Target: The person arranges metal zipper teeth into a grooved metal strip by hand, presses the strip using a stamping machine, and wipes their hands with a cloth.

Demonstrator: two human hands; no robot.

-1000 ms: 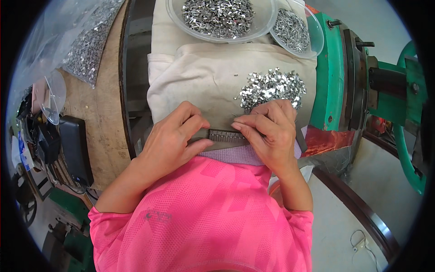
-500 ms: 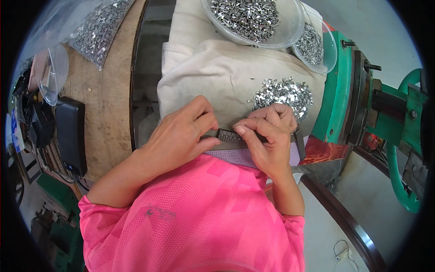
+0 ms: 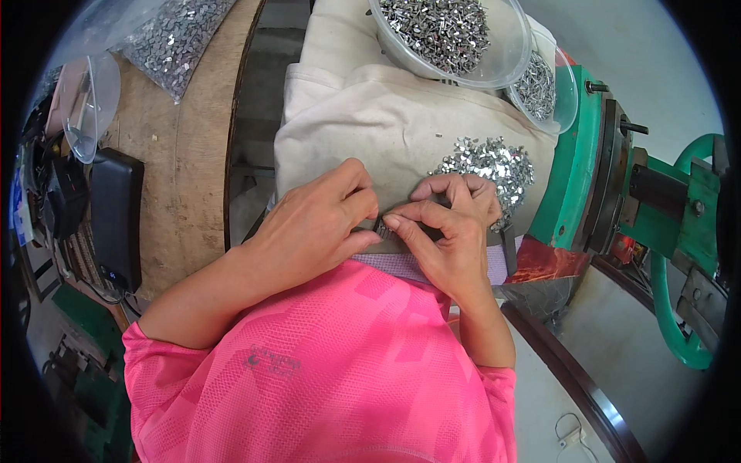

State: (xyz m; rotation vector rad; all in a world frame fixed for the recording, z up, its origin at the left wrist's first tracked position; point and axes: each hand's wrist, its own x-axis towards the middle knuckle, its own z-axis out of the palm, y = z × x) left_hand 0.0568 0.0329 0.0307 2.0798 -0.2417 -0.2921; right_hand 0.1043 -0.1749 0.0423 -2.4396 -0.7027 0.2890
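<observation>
My left hand (image 3: 305, 224) is closed at the left end of a dark slotted metal bar (image 3: 387, 231), its thumb and curled fingers nearly meeting. What lies between those fingers is hidden. From the right, my right hand (image 3: 457, 225) bends over the bar, with thumb and forefinger pinched together at the slots. Anything in that pinch is too small to make out. Most of the bar is covered by my hands; a dark flat end (image 3: 508, 248) shows past my right hand. Just beyond that hand, a pile of small shiny metal pieces (image 3: 500, 170) lies on the beige cloth (image 3: 347, 123).
A clear bowl (image 3: 505, 69) of small metal parts stands at the far side, beside a smaller clear tub (image 3: 567, 100) of silver pieces. Green machinery (image 3: 567, 170) borders the right. On the left wooden board (image 3: 181, 170) lie a bag of metal pieces (image 3: 174, 46) and a black power bank (image 3: 117, 220).
My right hand has shifted slightly left along the bar, its fingertips coming closer to my left hand and covering more of the slots. The whole view has shifted a little.
</observation>
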